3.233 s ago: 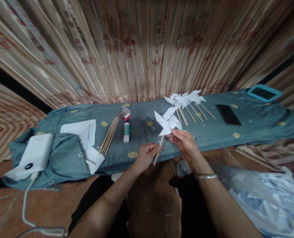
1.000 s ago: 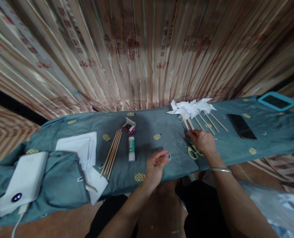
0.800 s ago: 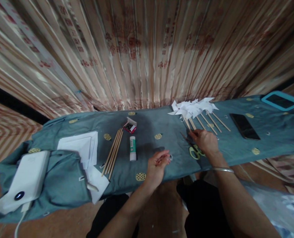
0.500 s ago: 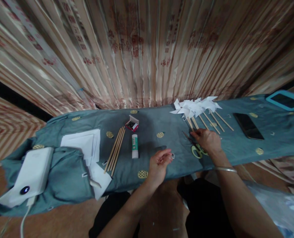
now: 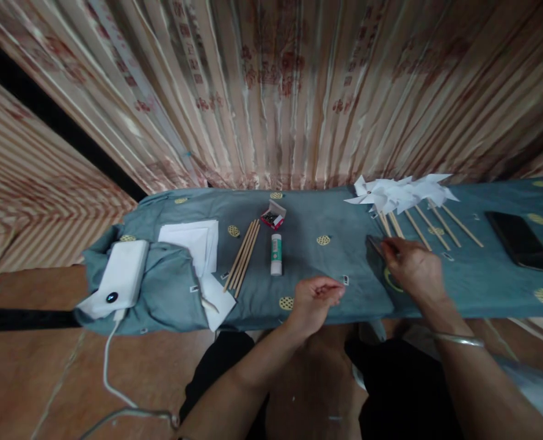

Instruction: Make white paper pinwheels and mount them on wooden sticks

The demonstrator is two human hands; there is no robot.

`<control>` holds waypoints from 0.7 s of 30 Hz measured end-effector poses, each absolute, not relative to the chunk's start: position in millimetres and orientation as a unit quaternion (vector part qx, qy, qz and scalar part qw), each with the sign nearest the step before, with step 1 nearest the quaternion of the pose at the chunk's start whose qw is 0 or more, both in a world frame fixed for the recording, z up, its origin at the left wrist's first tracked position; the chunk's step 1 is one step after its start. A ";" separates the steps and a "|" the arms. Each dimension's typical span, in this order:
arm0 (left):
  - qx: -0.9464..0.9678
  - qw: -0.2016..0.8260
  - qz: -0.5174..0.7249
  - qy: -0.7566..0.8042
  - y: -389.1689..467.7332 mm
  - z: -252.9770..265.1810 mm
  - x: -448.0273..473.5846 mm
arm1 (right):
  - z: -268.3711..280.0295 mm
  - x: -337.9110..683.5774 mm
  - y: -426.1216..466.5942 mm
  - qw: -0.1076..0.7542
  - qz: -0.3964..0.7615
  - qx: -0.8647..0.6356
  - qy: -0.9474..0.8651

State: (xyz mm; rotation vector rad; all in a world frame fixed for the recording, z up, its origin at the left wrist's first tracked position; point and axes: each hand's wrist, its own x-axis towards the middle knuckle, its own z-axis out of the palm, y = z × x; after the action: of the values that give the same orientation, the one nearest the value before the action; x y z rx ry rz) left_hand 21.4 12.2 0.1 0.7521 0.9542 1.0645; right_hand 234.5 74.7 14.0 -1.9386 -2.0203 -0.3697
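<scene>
Right hand point(image 5: 412, 266): thumb and fingers bent inward over scissors point(image 5: 387, 280), beside the end of a pinwheel stick point(image 5: 385, 226); cannot tell which, if either, is pinched. Left hand point(image 5: 316, 300): fingers curled together, nothing visible inside, near the worktop's point(image 5: 335, 260) near edge. Pinwheels point(image 5: 397, 194): far edge, right half. Judgement: lift straight, don't drag neighbouring sticks.

Green cloth point(image 5: 339, 263), pinwheels point(image 5: 397, 195), glue stick point(image 5: 276, 255), phone point(image 5: 523, 240)

I count perhaps six pinwheels point(image 5: 402, 194), four loose sticks point(image 5: 247, 260), one glue stick point(image 5: 276, 255), one phone point(image 5: 521, 241).
</scene>
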 end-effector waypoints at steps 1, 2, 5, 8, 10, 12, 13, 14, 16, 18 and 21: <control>0.337 0.694 0.468 0.430 10.3 1.8 19.7 | 10.9 227.5 72.1 0.168 -0.122 -0.656 -0.725; 0.338 0.695 0.462 0.435 8.5 3.2 17.9 | 7.8 219.6 69.4 0.176 -0.114 -0.636 -0.743; 0.356 0.685 0.451 0.449 3.8 3.4 13.0 | 0.1 194.2 61.4 0.189 -0.082 -0.586 -0.783; 0.380 0.661 0.456 0.460 -0.3 -1.7 7.5 | -6.8 169.3 54.1 0.209 -0.048 -0.567 -0.795; 0.400 0.636 0.473 0.460 -3.0 -5.4 0.8 | -12.7 153.9 49.7 0.246 -0.022 -0.551 -0.797; 0.439 0.591 0.496 0.460 -4.9 -6.7 -11.5 | -19.7 140.5 45.6 0.276 -0.001 -0.534 -0.799; 0.466 0.555 0.506 0.467 -5.2 -6.0 -20.5 | -23.2 134.9 43.6 0.276 0.001 -0.533 -0.800; 0.492 0.516 0.511 0.480 -4.9 -4.6 -31.3 | -26.4 130.3 41.8 0.271 -0.004 -0.541 -0.796; 0.531 0.439 0.517 0.508 -3.0 0.0 -57.3 | -31.3 124.4 38.9 0.258 -0.008 -0.560 -0.787; 0.524 0.377 0.537 0.542 -1.1 6.9 -84.3 | -34.0 122.5 37.3 0.255 -0.007 -0.570 -0.781; 0.477 0.358 0.571 0.564 -7.7 27.1 -110.6 | -35.4 123.4 37.2 0.259 -0.009 -0.568 -0.781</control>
State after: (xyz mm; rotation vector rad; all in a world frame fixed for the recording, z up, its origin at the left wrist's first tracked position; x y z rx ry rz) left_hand -110.6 -7.7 27.1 1.2306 1.4546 1.4741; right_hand 123.4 37.2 -35.4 -1.5396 -2.1171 -0.0255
